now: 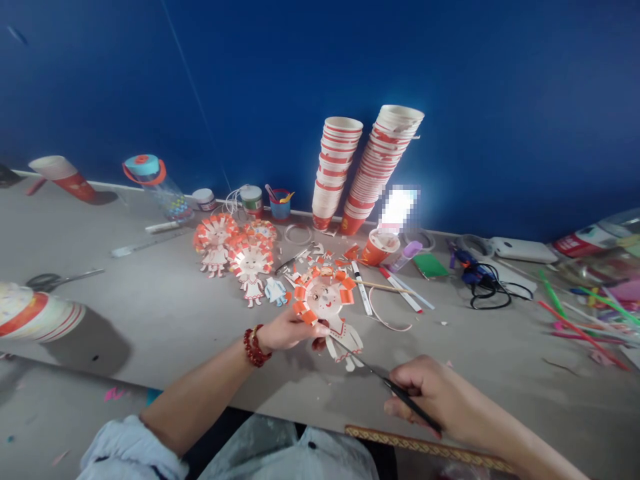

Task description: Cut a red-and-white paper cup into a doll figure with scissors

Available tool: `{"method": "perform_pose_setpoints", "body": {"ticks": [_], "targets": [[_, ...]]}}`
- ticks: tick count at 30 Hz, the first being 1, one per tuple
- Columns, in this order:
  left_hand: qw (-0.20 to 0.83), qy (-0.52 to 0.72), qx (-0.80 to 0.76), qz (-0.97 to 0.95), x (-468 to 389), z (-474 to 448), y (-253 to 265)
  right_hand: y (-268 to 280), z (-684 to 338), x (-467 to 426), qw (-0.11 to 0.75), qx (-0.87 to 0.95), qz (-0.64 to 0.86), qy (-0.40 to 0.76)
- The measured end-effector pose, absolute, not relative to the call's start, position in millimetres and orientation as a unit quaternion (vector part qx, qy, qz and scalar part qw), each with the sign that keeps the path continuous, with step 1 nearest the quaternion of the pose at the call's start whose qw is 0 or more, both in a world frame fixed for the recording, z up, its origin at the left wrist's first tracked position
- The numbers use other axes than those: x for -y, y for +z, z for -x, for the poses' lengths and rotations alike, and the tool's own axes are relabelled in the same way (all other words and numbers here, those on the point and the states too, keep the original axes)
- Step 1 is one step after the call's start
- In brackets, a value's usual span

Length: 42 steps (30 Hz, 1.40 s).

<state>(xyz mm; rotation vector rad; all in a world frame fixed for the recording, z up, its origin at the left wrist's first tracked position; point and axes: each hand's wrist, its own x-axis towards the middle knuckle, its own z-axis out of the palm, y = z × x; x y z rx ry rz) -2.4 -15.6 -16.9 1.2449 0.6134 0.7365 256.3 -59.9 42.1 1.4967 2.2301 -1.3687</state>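
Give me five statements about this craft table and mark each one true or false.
1. The left hand holds a paper-cup doll. True.
2. The right hand grips a glue gun. False: it holds a thin dark tool pointed at the doll; the glue gun lies on the table.
3. Two cup stacks stand by the blue wall. True.
4. The left wrist is bare. False: it wears a red bead bracelet.
5. Finished dolls lie behind the held one. True.
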Motion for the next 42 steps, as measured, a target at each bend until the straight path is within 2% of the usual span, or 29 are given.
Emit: {"method": "perform_pose_setpoints", "body": {"ticks": [4, 6, 8, 12, 17, 20, 24, 27, 36, 42], "targets": [[0.683, 0.340, -0.276, -0.585, 16.0, 1.7, -14.8, 48.4, -254.4, 61.1, 0.062, -0.795, -0.510, -0.324], [0.678, 0.343, -0.280, -0.587, 16.9, 0.9, -13.9, 51.6, -253.9, 62.3, 0.064, -0.796, -0.516, -0.310], [0.674, 0.346, -0.284, -0.588, 17.8, -0.1, -13.6, 54.2, -253.4, 64.3, 0.060, -0.781, -0.510, -0.356], [0.665, 0.381, -0.307, -0.563, 17.4, -0.6, -15.8, 55.9, -253.8, 70.5, 0.058, -0.691, -0.473, -0.543], [0.655, 0.416, -0.329, -0.538, 15.6, 2.0, -14.8, 53.0, -263.6, 73.7, 0.019, -0.640, -0.463, -0.613], [0.661, 0.410, -0.322, -0.539, 16.4, 2.1, -12.2, 50.6, -267.5, 69.7, -0.074, -0.640, -0.450, -0.619], [0.666, 0.410, -0.311, -0.539, 16.6, 0.5, -15.3, 42.2, -251.7, 60.4, -0.264, -0.621, -0.530, -0.514], [0.670, 0.405, -0.306, -0.542, 16.6, -0.3, -20.8, 31.3, -225.8, 51.2, -0.358, -0.576, -0.533, -0.506], [0.673, 0.407, -0.288, -0.546, 17.8, 0.2, -26.4, 12.4, -183.3, 34.9, -0.425, -0.563, -0.483, -0.519], [0.630, 0.398, -0.315, -0.588, 20.0, -5.1, -23.2, 4.6, -180.7, 35.2, -0.473, -0.539, -0.475, -0.510]]}}
